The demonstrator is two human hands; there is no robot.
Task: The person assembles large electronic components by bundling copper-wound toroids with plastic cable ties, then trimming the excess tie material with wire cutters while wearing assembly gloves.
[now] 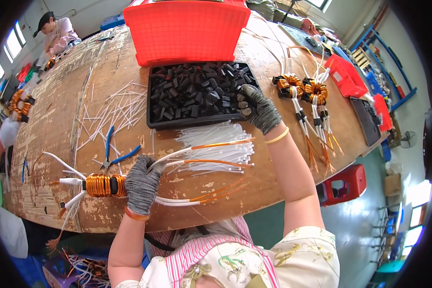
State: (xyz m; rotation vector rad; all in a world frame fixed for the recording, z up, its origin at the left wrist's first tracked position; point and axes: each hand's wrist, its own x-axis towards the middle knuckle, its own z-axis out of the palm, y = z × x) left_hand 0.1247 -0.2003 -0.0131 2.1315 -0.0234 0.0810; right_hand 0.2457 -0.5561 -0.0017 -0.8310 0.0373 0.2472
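Observation:
My left hand (143, 185), in a grey knit glove, is closed around the end of a copper-wound coil (101, 186) and its white-sleeved leads. The leads spread to both sides; those on the right end in bare copper strands. At the right end of a black tray (197, 123), my gloved right hand (260, 109) has its fingers curled over the rim. Whatever sits in those fingers is too small to make out. Short black sleeves (192, 93) fill the tray. White cable ties (216, 137) lie in a heap just in front of it.
A red basket (187, 36) stands behind the tray. Blue-handled cutters (108, 149) and scattered thin white strips (113, 113) lie to the left. Two finished-looking coils (316, 91) rest at right, near a red bin (346, 76). A co-worker's gloved hand (8, 132) holds another coil (21, 103) at far left.

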